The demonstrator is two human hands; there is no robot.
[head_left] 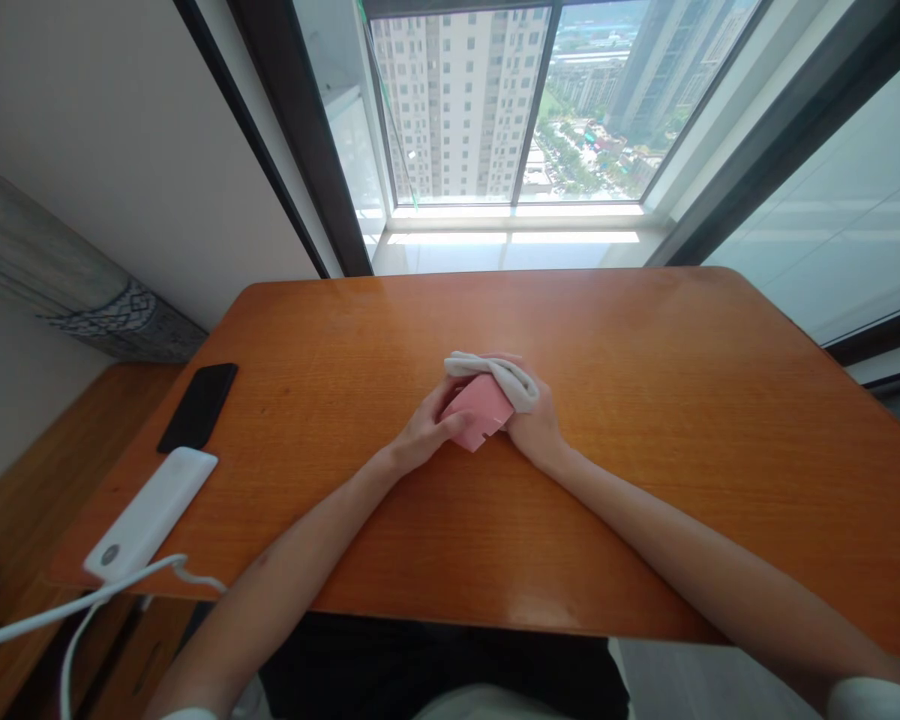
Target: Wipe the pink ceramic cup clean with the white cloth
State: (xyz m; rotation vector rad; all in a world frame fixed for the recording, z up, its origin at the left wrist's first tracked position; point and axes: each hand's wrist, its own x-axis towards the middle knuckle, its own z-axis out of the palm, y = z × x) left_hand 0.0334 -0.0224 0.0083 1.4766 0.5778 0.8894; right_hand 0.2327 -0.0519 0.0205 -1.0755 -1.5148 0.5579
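Over the middle of the wooden table, a small pink box with notches along its near edge is in my left hand. The thumb lies across its near face and the fingers go round its far left side. A folded white cloth is in my right hand, draped along the far and right sides of the box and touching it. Most of my right fingers are hidden behind the cloth and box.
At the table's left edge lie a black phone and a white power bank. A white cable runs from the lower left past the power bank. Beyond the far edge is a window; a grey curtain hangs left.
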